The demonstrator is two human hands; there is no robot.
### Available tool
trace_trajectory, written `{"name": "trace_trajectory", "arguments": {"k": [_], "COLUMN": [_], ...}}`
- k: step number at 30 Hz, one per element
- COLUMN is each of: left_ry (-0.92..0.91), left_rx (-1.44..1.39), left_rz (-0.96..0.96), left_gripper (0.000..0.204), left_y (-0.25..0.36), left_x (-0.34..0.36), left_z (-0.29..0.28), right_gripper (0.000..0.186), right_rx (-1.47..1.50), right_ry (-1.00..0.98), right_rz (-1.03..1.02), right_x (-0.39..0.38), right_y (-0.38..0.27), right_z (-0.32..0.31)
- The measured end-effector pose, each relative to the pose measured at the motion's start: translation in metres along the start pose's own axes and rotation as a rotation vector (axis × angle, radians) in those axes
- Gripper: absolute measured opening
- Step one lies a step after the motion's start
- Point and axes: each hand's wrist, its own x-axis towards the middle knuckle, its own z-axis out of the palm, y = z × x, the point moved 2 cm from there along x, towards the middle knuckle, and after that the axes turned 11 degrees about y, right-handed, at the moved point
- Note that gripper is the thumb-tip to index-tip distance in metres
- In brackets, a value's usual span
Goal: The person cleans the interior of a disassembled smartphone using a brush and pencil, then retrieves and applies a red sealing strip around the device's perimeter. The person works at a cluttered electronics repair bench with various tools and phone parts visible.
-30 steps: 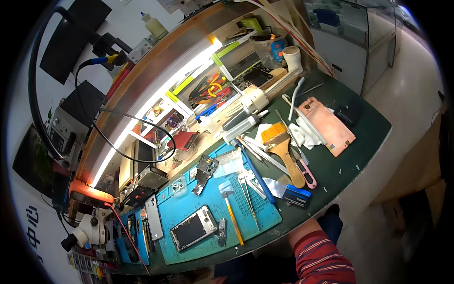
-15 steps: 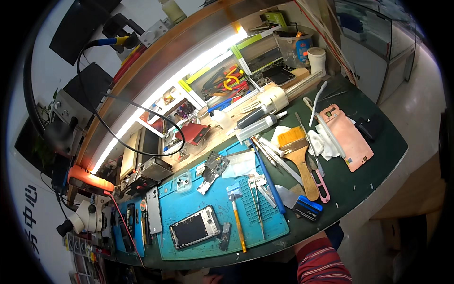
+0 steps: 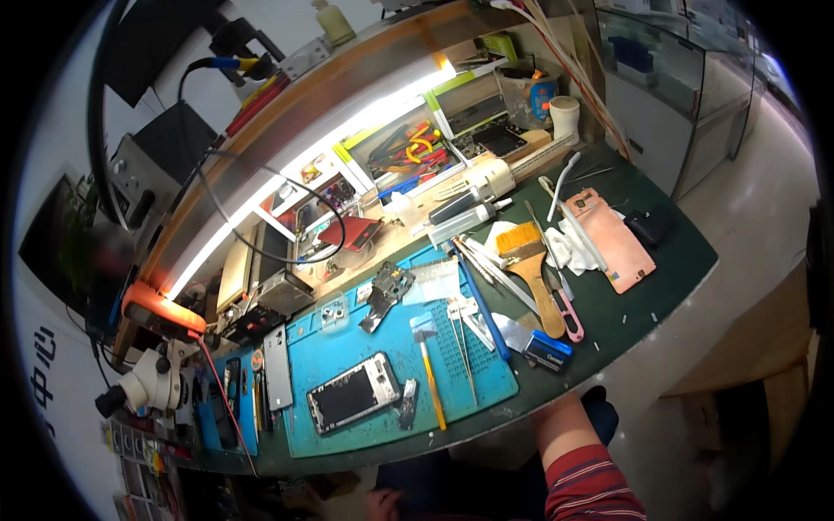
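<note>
My right forearm point(image 3: 563, 427), in a red striped sleeve, reaches up to the desk's front edge, where its hand is hidden below the desktop. Low in the picture and dim, my left hand point(image 3: 382, 504) rests near my lap; its fingers are too dark to read. Neither hand touches the items on the blue repair mat point(image 3: 330, 445). An opened smartphone point(image 3: 354, 393) lies on that mat, a small dark phone part point(image 3: 407, 405) beside it. Right of these are an orange-handled scraper-like tool point(image 3: 432, 382), tweezers point(image 3: 465, 356) and a long blue stick-like tool point(image 3: 486, 313).
A wooden brush point(image 3: 539, 291), pink-handled scissors point(image 3: 569, 317), a blue box point(image 3: 547, 351) and a pink phone back point(image 3: 612, 243) lie on the green desktop. A microscope point(image 3: 156, 382) stands left. A dark cable point(image 3: 201, 174) loops before the lit shelf.
The view has shifted, so the desk sits further left and higher. More of my right forearm shows, and my left hand is now more visible at the bottom. The desk items lie as before.
</note>
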Motion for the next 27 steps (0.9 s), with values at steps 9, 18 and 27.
{"name": "trace_trajectory", "arguments": {"k": [9,18,27], "left_ry": [-0.062,0.075,-0.435], "left_rx": [-0.124,-0.243,-1.941], "left_rz": [-0.131,0.106,-0.834], "left_gripper": [0.049,0.048,0.046], "left_y": [0.018,0.075,0.191], "left_x": [0.030,0.104,0.212], "left_z": [-0.011,-0.023,0.034], "right_gripper": [0.039,0.037,0.031], "right_rx": [-0.055,-0.239,0.004], "right_ry": [-0.007,-0.334,0.426], "right_rz": [-0.040,-0.219,-0.462], "right_x": [-0.022,-0.118,-0.251], "right_y": [0.018,0.006,-0.096], "right_z": [-0.001,-0.115,-0.253]}}
